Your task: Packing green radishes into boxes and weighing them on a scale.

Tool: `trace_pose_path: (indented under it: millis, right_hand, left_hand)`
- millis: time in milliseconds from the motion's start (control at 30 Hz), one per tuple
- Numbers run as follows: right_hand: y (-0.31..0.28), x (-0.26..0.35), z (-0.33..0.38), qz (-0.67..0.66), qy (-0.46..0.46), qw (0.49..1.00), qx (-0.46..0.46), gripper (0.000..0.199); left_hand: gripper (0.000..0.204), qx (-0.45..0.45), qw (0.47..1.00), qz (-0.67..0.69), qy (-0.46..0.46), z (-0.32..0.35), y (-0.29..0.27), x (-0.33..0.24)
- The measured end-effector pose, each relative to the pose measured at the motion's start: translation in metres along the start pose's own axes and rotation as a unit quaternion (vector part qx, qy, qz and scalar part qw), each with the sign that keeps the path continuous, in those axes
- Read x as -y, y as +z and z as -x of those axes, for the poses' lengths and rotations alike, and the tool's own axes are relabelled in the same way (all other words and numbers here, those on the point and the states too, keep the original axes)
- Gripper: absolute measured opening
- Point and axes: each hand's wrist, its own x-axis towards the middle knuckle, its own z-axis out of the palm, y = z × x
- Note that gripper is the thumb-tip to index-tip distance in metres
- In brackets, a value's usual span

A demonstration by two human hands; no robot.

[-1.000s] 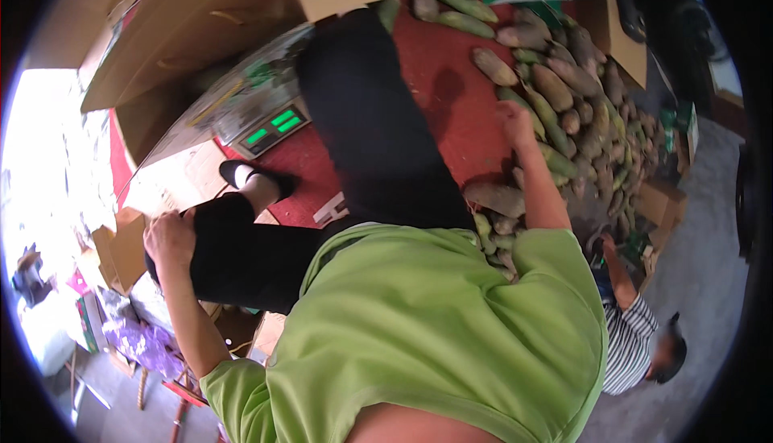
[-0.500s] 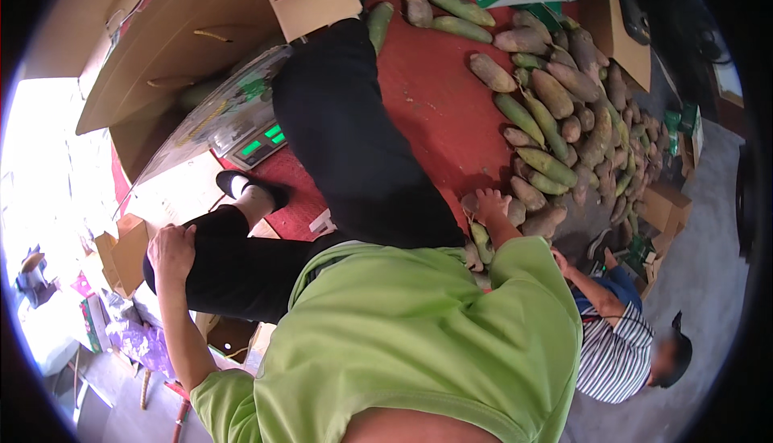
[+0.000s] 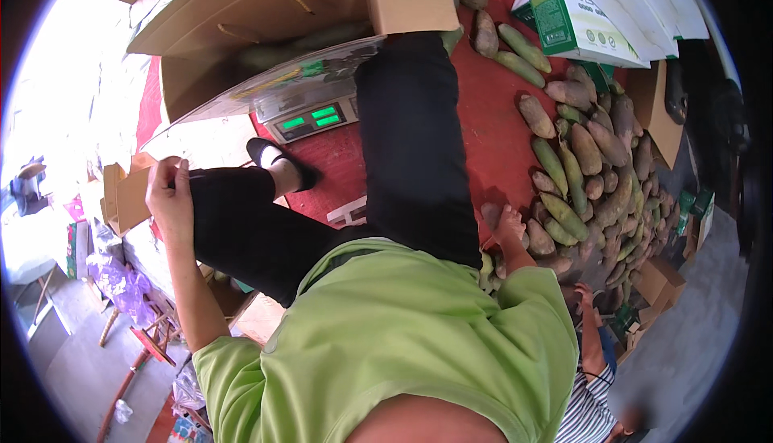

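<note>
My left hand (image 3: 170,201) is at my left knee, beside a cardboard flap. Its fingers are bent in toward the thumb, and whatever they may hold is hidden. Low on my right side, my right hand (image 3: 509,225) has its fingers round the end of a brownish-pink radish (image 3: 489,214) at the edge of the pile. More long radishes, green ones (image 3: 564,216) and muddy pinkish ones (image 3: 609,143), lie heaped to the right on a red mat (image 3: 503,141).
A scale (image 3: 312,120) with lit green displays stands ahead, beside a large open cardboard box (image 3: 266,8) with rope handles. A green-and-white carton (image 3: 596,16) sits far right. Another person in a striped shirt (image 3: 588,411) is at lower right. Purple plastic bags (image 3: 121,286) lie left.
The view has swung, so the scale, box and radishes sit further right. My left hand's fingers have gone from lying over the knee to bent in. My right hand stays at the radish.
</note>
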Motion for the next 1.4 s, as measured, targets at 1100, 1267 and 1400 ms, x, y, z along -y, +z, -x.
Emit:
trace_pose_path:
  millis: [1100, 1267, 1400]
  right_hand:
    - [-0.510, 0.205, 0.186, -0.405, -0.591, 0.643, -0.270, 0.079]
    - [-0.504, 0.298, 0.141, -0.064, -0.621, 0.733, -0.269, 0.077]
    - [-0.489, 0.348, 0.110, 0.104, -0.549, 0.796, -0.234, 0.076]
  left_hand:
    - [0.023, -0.163, 0.945, -0.034, 0.283, -0.027, 0.018, -0.029]
    - [0.020, -0.151, 0.946, -0.029, 0.286, -0.023, 0.016, -0.029]
    - [0.022, -0.124, 0.947, -0.016, 0.297, -0.023, 0.010, -0.035]
